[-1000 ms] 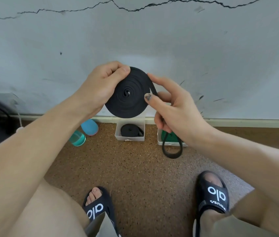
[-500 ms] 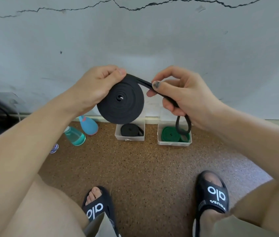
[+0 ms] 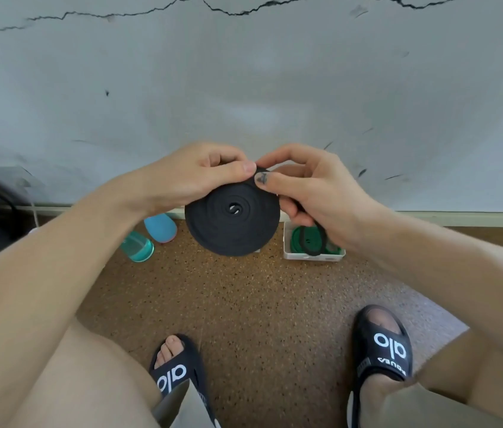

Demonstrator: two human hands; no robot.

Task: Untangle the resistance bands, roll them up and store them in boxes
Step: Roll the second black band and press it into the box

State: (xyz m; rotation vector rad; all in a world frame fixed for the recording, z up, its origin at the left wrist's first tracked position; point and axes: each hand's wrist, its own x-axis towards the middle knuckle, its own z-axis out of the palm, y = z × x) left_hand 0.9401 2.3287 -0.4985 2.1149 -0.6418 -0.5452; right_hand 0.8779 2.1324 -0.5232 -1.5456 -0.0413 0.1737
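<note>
The black band (image 3: 232,219) is wound into a flat coil, held in the air above the floor (image 3: 244,304) in front of the wall (image 3: 244,88). The left hand (image 3: 194,174) pinches the coil's top edge; the right hand (image 3: 312,186) pinches beside it — its fingers curled round the loose tail (image 3: 313,240), which hangs as a loop over the box (image 3: 315,257) with a green band (image 3: 297,240), against the wall's foot.

My only view, one wide-angle camera worn on the person's head, looking forward and down, close on both forearms, floor (image 3: 244,304) and sandalled feet low in my frame, cracked wall (image 3: 244,88) filling the top, edges bowed, no second view to overlap
</note>
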